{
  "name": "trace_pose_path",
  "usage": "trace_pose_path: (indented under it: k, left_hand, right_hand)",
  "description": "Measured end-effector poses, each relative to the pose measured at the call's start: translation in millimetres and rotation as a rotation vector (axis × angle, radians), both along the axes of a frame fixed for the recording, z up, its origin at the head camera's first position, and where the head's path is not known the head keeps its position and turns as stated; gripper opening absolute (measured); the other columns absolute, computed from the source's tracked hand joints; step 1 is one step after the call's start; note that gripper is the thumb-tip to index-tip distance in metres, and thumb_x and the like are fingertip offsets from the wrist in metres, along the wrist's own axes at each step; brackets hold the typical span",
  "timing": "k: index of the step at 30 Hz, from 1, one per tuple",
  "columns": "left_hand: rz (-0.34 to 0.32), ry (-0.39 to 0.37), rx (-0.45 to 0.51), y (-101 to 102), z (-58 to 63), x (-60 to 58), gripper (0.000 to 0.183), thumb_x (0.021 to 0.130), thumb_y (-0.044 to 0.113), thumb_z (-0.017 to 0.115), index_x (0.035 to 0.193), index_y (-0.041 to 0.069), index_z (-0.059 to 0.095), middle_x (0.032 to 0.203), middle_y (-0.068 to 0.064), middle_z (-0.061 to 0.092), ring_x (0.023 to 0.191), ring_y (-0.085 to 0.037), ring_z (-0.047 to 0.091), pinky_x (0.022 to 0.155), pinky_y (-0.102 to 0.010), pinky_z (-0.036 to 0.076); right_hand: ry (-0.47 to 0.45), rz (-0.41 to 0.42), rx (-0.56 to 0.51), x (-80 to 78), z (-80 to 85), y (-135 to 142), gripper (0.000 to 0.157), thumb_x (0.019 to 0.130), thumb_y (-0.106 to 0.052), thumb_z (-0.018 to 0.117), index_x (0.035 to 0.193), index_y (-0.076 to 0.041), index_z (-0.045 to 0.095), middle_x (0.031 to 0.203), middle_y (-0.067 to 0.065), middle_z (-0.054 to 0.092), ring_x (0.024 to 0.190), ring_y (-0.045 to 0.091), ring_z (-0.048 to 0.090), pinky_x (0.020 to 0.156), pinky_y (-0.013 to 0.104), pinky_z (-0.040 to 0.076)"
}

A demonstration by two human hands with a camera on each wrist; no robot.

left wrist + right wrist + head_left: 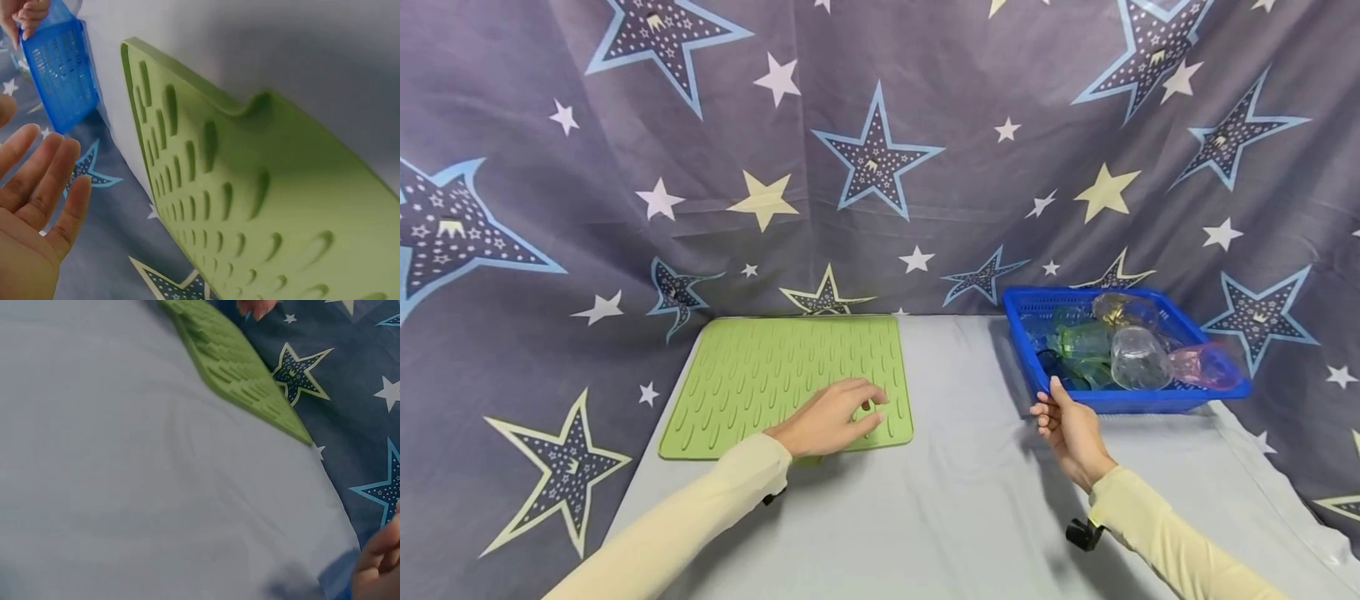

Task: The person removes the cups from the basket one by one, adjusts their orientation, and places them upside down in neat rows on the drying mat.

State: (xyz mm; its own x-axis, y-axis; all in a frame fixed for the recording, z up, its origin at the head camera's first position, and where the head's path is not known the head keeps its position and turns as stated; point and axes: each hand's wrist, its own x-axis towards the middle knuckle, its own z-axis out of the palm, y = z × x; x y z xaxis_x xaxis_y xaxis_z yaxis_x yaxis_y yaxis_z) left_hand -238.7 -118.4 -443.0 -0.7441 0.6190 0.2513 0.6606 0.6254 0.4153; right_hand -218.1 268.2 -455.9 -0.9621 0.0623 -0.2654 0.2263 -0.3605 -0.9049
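My left hand (835,415) hovers over the front right part of a green ridged mat (790,367), with its fingers loosely bent and nothing held. In the left wrist view, those fingers (47,178) are spread a little, apart from the mat. At the right, my right hand (1072,429) pinches the front left corner of a blue plastic basket (1142,402), thumb on the rim. Inside the basket lie a clear cup (1138,358), a green cup (1084,340), a pink cup (1202,367) and an amber-tinted one (1123,310), partly overlapping.
A pale cloth (955,500) covers the table under the mat and basket. Behind it hangs a dark curtain (970,200) printed with stars, which reaches the table's back edge. The mat has a notch (250,106) in its raised rim.
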Motion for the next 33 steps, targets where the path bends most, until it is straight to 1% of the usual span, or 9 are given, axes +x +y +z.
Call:
trace_pose_path:
  k: [3, 7, 9, 13, 16, 21, 26, 29, 33]
  left_hand:
    - [-0.012, -0.013, 0.009, 12.1, 3.3, -4.0, 0.025, 0.105, 0.032, 0.061, 0.124, 0.018, 0.069, 0.12, 0.006, 0.068, 0.106, -0.014, 0.064, 0.092, -0.034, 0.052]
    - [-0.035, -0.035, 0.031, 30.3, 7.6, -9.8, 0.023, 0.105, 0.031, 0.061, 0.122, 0.017, 0.069, 0.116, 0.005, 0.069, 0.103, -0.014, 0.064, 0.089, -0.032, 0.052]
    - [-0.043, -0.05, 0.044, 40.1, 8.6, -12.7, 0.022, 0.105, 0.031, 0.06, 0.12, 0.018, 0.07, 0.113, 0.007, 0.069, 0.1, -0.011, 0.064, 0.087, -0.03, 0.052]
    - [-0.055, -0.089, 0.078, 61.2, 8.5, -18.3, 0.017, 0.106, 0.029, 0.059, 0.114, 0.02, 0.072, 0.103, 0.014, 0.069, 0.092, -0.004, 0.062, 0.083, -0.027, 0.052]
    - [-0.064, -0.114, 0.11, 79.3, 6.5, -22.9, 0.018, 0.106, 0.028, 0.06, 0.109, 0.019, 0.075, 0.094, 0.015, 0.068, 0.087, -0.002, 0.061, 0.08, -0.026, 0.052]
    - [-0.062, -0.151, 0.162, 112.3, 3.6, -27.6, 0.02, 0.105, 0.028, 0.06, 0.106, 0.015, 0.077, 0.087, 0.013, 0.069, 0.081, -0.003, 0.062, 0.078, -0.025, 0.052]
    - [-0.062, -0.246, 0.226, 148.4, 1.8, -29.9, 0.021, 0.106, 0.028, 0.061, 0.099, 0.014, 0.076, 0.084, 0.011, 0.07, 0.073, -0.003, 0.064, 0.072, -0.023, 0.052]
    - [-0.054, -0.332, 0.28, 168.9, 0.1, -32.1, 0.026, 0.107, 0.032, 0.059, 0.093, 0.016, 0.075, 0.082, 0.009, 0.07, 0.07, -0.009, 0.067, 0.065, -0.023, 0.053]
    - [-0.013, -0.454, 0.388, 193.9, -2.1, -36.5, 0.033, 0.107, 0.039, 0.058, 0.088, 0.017, 0.074, 0.083, 0.001, 0.072, 0.07, -0.018, 0.07, 0.063, -0.028, 0.055]
  right_hand:
    - [-0.004, -0.033, 0.012, 1.8, 3.0, 1.5, 0.037, 0.108, -0.042, 0.05, 0.096, -0.011, 0.067, 0.076, -0.001, 0.069, 0.061, 0.006, 0.056, 0.057, 0.019, 0.05]
    - [-0.039, -0.008, 0.079, 2.8, 7.3, 5.5, 0.041, 0.108, -0.046, 0.05, 0.1, -0.009, 0.065, 0.076, -0.001, 0.069, 0.063, 0.007, 0.056, 0.059, 0.02, 0.049]
    - [-0.069, 0.016, 0.131, 3.5, 10.3, 8.6, 0.045, 0.106, -0.051, 0.052, 0.103, -0.008, 0.064, 0.077, -0.001, 0.069, 0.063, 0.008, 0.056, 0.061, 0.021, 0.05]
    - [-0.11, 0.045, 0.233, 6.6, 16.8, 16.6, 0.059, 0.098, -0.064, 0.058, 0.107, -0.006, 0.063, 0.079, -0.001, 0.068, 0.062, 0.008, 0.055, 0.062, 0.023, 0.051]
    - [-0.122, 0.065, 0.284, 9.7, 21.0, 23.7, 0.065, 0.097, -0.069, 0.054, 0.105, -0.005, 0.063, 0.079, -0.001, 0.067, 0.061, 0.009, 0.055, 0.061, 0.024, 0.051]
    - [-0.122, 0.09, 0.368, 13.7, 26.7, 36.4, 0.067, 0.102, -0.068, 0.045, 0.102, -0.004, 0.063, 0.081, 0.0, 0.066, 0.061, 0.011, 0.056, 0.062, 0.027, 0.051]
    - [-0.115, 0.063, 0.418, 17.5, 32.1, 50.5, 0.068, 0.102, -0.068, 0.043, 0.101, -0.003, 0.063, 0.08, 0.0, 0.067, 0.061, 0.011, 0.056, 0.062, 0.027, 0.052]
    - [-0.1, 0.032, 0.432, 17.3, 35.1, 58.1, 0.065, 0.103, -0.066, 0.043, 0.099, -0.004, 0.064, 0.078, -0.001, 0.067, 0.06, 0.01, 0.056, 0.062, 0.027, 0.052]
    - [-0.08, -0.008, 0.465, 15.3, 38.2, 68.0, 0.061, 0.105, -0.062, 0.044, 0.099, -0.005, 0.065, 0.076, -0.002, 0.067, 0.061, 0.01, 0.056, 0.062, 0.028, 0.052]
